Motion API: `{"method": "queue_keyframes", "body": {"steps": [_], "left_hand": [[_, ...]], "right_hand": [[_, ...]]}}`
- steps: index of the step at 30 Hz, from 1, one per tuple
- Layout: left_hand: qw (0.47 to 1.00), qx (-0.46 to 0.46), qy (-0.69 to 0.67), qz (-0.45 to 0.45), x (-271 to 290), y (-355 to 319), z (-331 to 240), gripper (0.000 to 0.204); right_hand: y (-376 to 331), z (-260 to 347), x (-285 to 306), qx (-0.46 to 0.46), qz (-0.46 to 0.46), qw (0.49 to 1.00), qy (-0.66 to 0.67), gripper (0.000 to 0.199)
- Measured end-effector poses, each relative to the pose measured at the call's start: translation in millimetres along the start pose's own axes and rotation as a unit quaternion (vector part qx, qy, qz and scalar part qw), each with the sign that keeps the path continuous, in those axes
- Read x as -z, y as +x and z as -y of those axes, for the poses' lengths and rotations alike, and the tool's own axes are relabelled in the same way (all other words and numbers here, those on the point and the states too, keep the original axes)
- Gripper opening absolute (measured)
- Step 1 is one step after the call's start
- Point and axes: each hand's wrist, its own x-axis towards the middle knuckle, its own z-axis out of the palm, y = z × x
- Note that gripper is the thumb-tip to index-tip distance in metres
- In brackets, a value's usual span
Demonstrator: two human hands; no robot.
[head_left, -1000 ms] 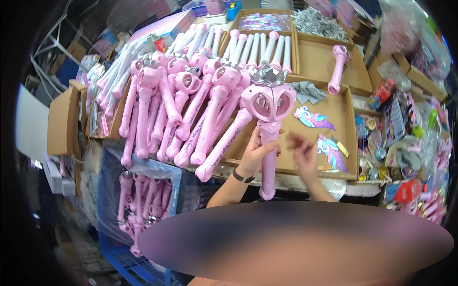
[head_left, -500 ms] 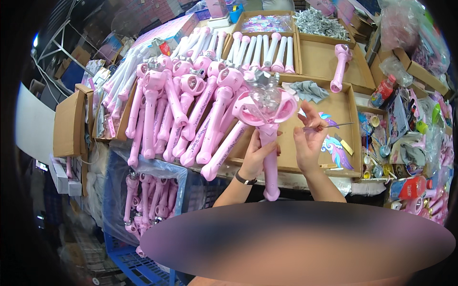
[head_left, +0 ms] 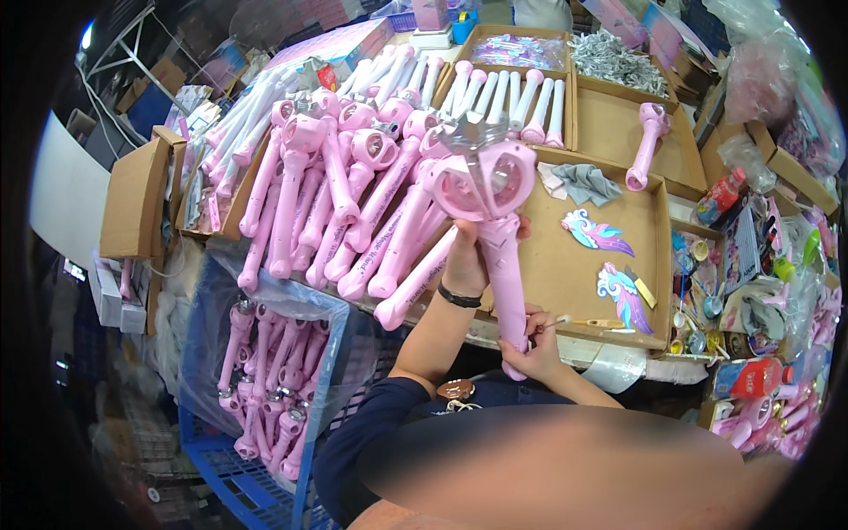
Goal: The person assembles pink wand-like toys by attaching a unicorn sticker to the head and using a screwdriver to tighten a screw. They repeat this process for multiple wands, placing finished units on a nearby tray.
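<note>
A pink toy wand (head_left: 505,274) stands nearly upright before me, its round windowed head topped by a silver crown. My left hand (head_left: 468,263) is closed round the handle just below the head. Near the handle's lower end, my right hand (head_left: 537,355) pinches the wand, with a thin stick-like tool (head_left: 558,321) also between its fingers. Right of the wand, two blue-and-purple wing pieces (head_left: 596,233) lie in a shallow cardboard tray (head_left: 552,256), with a yellow-handled cutter (head_left: 646,289) beside the lower one.
Pink wands (head_left: 296,194) are piled at the left, with white handles (head_left: 533,104) behind. A blue crate (head_left: 331,309) below holds more wands. One wand (head_left: 649,146) lies in the back right tray. Grey cloth (head_left: 587,184) and paint pots (head_left: 696,340) are at the right.
My right hand has moved from beside the wand's head down to the handle's lower end, keeping the thin tool. The wand has turned, and my left hand still grips it.
</note>
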Motion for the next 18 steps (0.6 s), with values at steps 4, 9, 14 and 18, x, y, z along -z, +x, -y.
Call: {"method": "queue_keyframes", "body": {"steps": [4,9,14,18], "left_hand": [[0.991,-0.006,-0.128,0.033,5.4,2.5,1.9,0.084],[0.999,0.018,-0.03,-0.012,-3.5,-8.7,13.1,0.08],[0.993,0.057,0.097,-0.023,-13.2,-34.6,18.6,0.053],[0.998,0.057,0.023,-0.019,-10.2,-36.0,17.1,0.053]], "right_hand": [[-9.6,6.4,2.0,-0.057,0.008,0.996,0.061,0.048],[-10.4,3.0,2.5,-0.022,-0.023,0.999,0.018,0.047],[-5.1,1.0,4.2,-0.006,-0.022,1.0,0.007,0.045],[-6.9,0.7,3.1,-0.026,-0.016,0.999,0.023,0.045]]}}
